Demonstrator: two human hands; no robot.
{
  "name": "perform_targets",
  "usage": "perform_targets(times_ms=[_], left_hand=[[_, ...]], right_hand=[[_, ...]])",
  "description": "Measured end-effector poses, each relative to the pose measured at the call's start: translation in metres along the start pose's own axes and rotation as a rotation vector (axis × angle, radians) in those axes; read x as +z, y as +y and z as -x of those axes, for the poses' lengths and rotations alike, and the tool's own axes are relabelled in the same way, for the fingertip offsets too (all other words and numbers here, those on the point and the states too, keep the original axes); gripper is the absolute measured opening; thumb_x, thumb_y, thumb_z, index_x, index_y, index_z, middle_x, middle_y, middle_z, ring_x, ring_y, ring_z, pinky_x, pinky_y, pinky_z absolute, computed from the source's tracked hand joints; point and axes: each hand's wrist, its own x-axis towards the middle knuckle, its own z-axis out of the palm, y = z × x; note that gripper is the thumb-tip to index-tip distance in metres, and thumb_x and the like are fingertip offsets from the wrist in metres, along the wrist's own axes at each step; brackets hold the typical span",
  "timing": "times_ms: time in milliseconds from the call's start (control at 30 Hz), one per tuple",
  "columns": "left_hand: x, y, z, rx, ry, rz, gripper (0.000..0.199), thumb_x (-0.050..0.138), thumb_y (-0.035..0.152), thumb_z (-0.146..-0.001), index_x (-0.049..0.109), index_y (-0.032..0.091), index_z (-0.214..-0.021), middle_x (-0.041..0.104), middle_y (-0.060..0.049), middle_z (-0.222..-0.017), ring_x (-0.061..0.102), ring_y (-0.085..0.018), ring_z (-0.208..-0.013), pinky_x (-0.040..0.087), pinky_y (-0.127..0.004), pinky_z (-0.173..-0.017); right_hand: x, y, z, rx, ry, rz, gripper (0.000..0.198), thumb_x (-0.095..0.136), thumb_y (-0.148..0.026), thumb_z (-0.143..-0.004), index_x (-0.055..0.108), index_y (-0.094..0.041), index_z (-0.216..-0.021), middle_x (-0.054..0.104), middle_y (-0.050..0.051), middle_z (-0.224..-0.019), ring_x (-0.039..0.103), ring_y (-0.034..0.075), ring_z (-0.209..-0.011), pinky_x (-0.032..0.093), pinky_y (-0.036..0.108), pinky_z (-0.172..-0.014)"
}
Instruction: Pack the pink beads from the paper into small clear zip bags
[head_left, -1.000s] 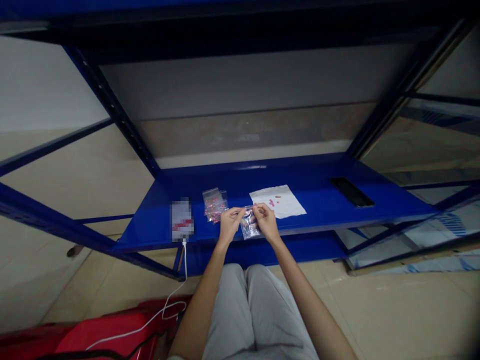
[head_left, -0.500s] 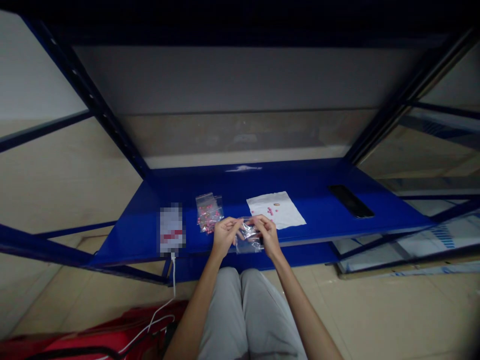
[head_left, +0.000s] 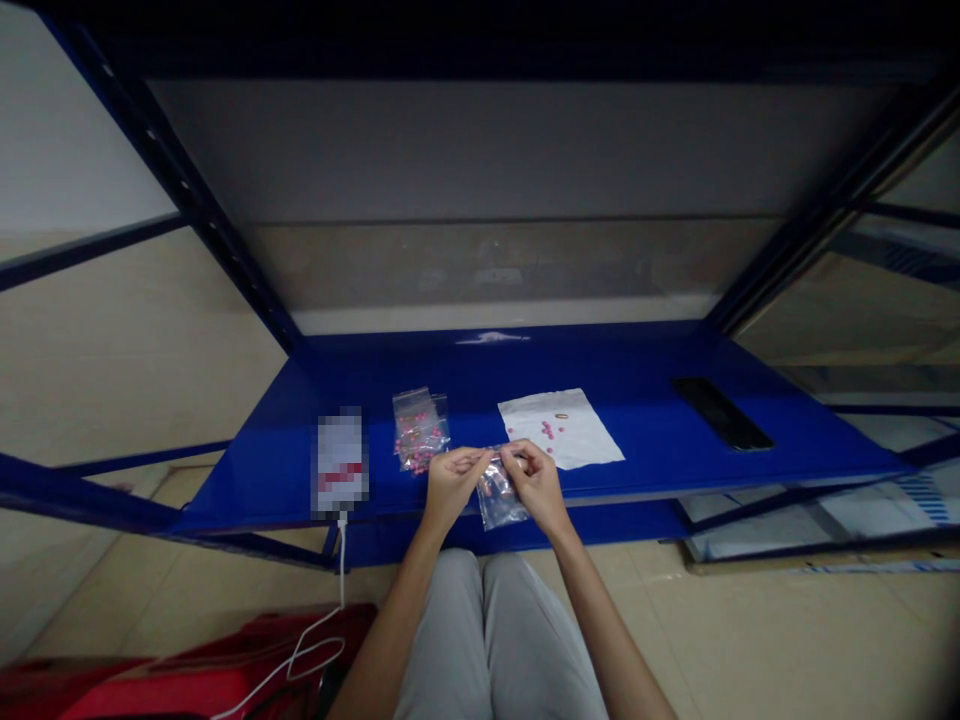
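A clear plastic bag hangs between my hands at the shelf's front edge. My left hand pinches its top edge from the left, thumb and fingers closed. On the other side my right hand grips the same edge, fingertips close to those of the left. Whether anything is inside this bag I cannot tell. Just beyond lies a white paper sheet bearing several pink pills and one brownish capsule-like piece. Left of my hands, filled clear zip bags with pink pieces overlap in a pile.
The blue shelf has upright posts at both sides. A black phone rests at the right. A blurred white-and-red item with a white cable sits at the left. Something red lies on the floor below.
My fingertips have drawn closer together along the bag's top edge, and the bag now hangs lower and slightly tilted. The view has shifted a little; the items on the shelf stay in place.
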Motion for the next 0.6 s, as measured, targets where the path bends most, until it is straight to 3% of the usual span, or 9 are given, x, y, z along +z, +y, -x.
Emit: perform_targets(times_ms=[100, 200, 333, 600], left_hand=[[-0.0009, -0.0013, 0.0010, 0.025, 0.027, -0.010, 0.025, 0.069, 0.039, -0.064, 0.065, 0.014, -0.064, 0.059, 0.001, -0.045, 0.047, -0.008, -0.032, 0.026, -0.017, -0.028], [-0.0032, -0.0023, 0.0012, 0.052, 0.034, -0.017, 0.028, 0.067, 0.038, -0.067, 0.059, 0.014, -0.055, 0.053, 0.004, -0.041, 0.039, -0.004, -0.030, 0.023, -0.016, -0.029], [-0.0067, -0.0011, 0.0019, 0.033, 0.003, 0.029, 0.031, 0.066, 0.039, -0.068, 0.055, 0.014, -0.053, 0.049, 0.006, -0.040, 0.033, -0.002, -0.027, 0.020, -0.015, -0.028], [-0.0065, -0.0006, 0.0026, 0.016, -0.053, 0.044, 0.032, 0.064, 0.042, -0.070, 0.058, 0.013, -0.059, 0.060, 0.000, -0.047, 0.049, -0.008, -0.029, 0.022, -0.016, -0.026]], right_hand=[[0.0002, -0.0008, -0.0005, -0.035, -0.007, 0.008, 0.025, 0.063, -0.042, -0.072, 0.059, -0.018, -0.072, 0.057, -0.002, -0.058, 0.047, 0.009, -0.043, 0.037, 0.019, -0.039], [-0.0003, -0.0037, -0.0003, 0.015, -0.045, 0.002, 0.026, 0.063, -0.043, -0.072, 0.060, -0.017, -0.071, 0.055, -0.003, -0.049, 0.045, 0.008, -0.038, 0.033, 0.019, -0.037], [-0.0039, -0.0057, 0.0008, 0.080, -0.096, -0.044, 0.029, 0.066, -0.045, -0.068, 0.061, -0.016, -0.069, 0.058, -0.001, -0.046, 0.049, 0.010, -0.038, 0.038, 0.019, -0.038], [-0.0074, -0.0079, 0.0019, 0.080, -0.108, -0.131, 0.029, 0.065, -0.046, -0.070, 0.068, -0.018, -0.076, 0.069, 0.005, -0.075, 0.060, 0.017, -0.058, 0.047, 0.022, -0.039]])
